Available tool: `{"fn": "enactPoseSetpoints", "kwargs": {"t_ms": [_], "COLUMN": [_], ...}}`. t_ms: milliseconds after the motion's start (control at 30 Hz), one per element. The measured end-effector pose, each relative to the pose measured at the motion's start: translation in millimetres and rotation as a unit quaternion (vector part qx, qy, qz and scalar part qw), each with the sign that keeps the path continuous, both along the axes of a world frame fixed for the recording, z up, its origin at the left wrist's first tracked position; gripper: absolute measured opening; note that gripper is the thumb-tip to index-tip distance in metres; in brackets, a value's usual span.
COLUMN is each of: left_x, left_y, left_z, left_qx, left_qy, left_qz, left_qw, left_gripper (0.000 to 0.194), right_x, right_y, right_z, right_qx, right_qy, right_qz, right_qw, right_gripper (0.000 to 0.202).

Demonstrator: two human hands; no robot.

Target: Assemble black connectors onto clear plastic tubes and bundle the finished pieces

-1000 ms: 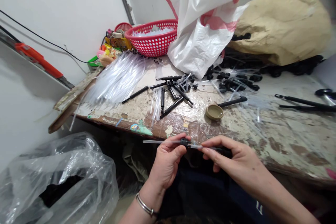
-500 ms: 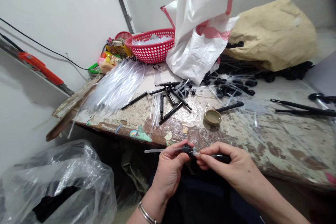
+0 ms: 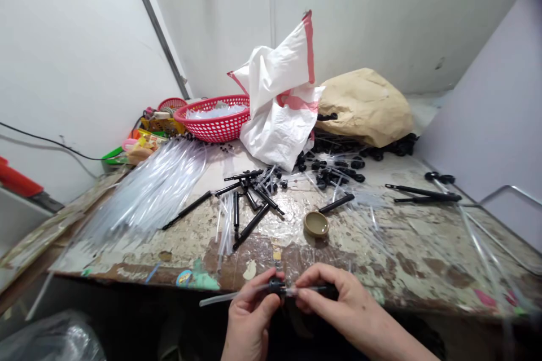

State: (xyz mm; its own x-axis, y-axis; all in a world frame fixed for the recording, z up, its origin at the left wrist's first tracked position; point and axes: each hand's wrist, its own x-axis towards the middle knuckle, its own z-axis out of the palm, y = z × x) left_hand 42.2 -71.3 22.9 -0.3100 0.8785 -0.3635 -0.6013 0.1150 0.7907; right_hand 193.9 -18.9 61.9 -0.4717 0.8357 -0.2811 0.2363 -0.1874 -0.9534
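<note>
My left hand (image 3: 249, 316) pinches a small black cap (image 3: 276, 286) threaded on a thin clear plastic tube (image 3: 220, 297) that sticks out to the left. My right hand (image 3: 334, 304) grips the black stick (image 3: 328, 290) at the tube's other end, fingertips almost touching the cap. Both hands are held just below the front edge of the worn table (image 3: 423, 271). On the table lie loose black sticks (image 3: 249, 203), a big sheaf of clear tubes (image 3: 144, 197) and a small tan lid (image 3: 315, 224).
A red basket (image 3: 214, 119) with clear tubes, a white-and-red plastic bag (image 3: 279, 107) and a brown sack (image 3: 364, 104) stand at the back. Black caps (image 3: 339, 169) are scattered under the sack. Two more black sticks (image 3: 419, 194) lie right. A clear bag (image 3: 59, 341) is at lower left.
The camera has tilted up, so the hands sit lower in view and more wall shows. My right fingers have slid closer to the black cap along the tube.
</note>
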Motion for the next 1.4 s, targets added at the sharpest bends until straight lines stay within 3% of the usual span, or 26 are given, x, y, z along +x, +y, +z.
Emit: {"fn": "enactPoseSetpoints", "kwargs": {"t_ms": [233,333,433,533,633,733,800,1033,1133,1267,1400], "left_x": [-15,-22,-26,-29,-32,-35,-37,-46,-47,-46,-47], "left_y": [18,26,31,32,31,31,32,36,39,40,37], "left_z": [0.6,-5.1,-11.3,-16.6,-22.3,-28.3,-31.4,-34.5,-34.2,-34.5,-37.3], "left_qx": [0.031,0.044,0.051,0.054,0.052,0.056,0.068,0.104,0.101,0.098,0.093], "left_qy": [0.023,0.036,0.051,0.052,0.044,0.016,-0.011,-0.066,-0.079,-0.089,-0.087], "left_qz": [0.012,0.02,0.014,0.016,-0.004,-0.022,-0.027,-0.092,-0.101,-0.097,-0.105], "left_qw": [0.999,0.998,0.997,0.997,0.998,0.998,0.997,0.988,0.987,0.986,0.986], "left_gripper": [0.031,0.03,0.029,0.032,0.036,0.038,0.038,0.035,0.036,0.036,0.038], "right_x": [32,29,-2,-61,-127,-179,-199,-214,-220,-229,-230], "right_y": [29,52,78,104,128,145,150,134,129,130,144], "right_z": [-10.4,0.3,22.6,35.5,25.7,4.6,-6.0,-13.4,-16.4,-14.2,-5.1], "right_qx": [0.117,0.176,0.252,0.319,0.387,0.422,0.445,0.537,0.559,0.574,0.581], "right_qy": [-0.081,-0.129,-0.146,-0.181,-0.269,-0.306,-0.319,-0.331,-0.344,-0.367,-0.393], "right_qz": [0.003,0.042,0.108,0.199,0.275,0.286,0.294,0.416,0.436,0.429,0.369], "right_qw": [0.99,0.975,0.95,0.909,0.838,0.804,0.783,0.655,0.616,0.593,0.609], "right_gripper": [0.035,0.034,0.032,0.033,0.029,0.026,0.03,0.015,0.014,0.013,0.026]}}
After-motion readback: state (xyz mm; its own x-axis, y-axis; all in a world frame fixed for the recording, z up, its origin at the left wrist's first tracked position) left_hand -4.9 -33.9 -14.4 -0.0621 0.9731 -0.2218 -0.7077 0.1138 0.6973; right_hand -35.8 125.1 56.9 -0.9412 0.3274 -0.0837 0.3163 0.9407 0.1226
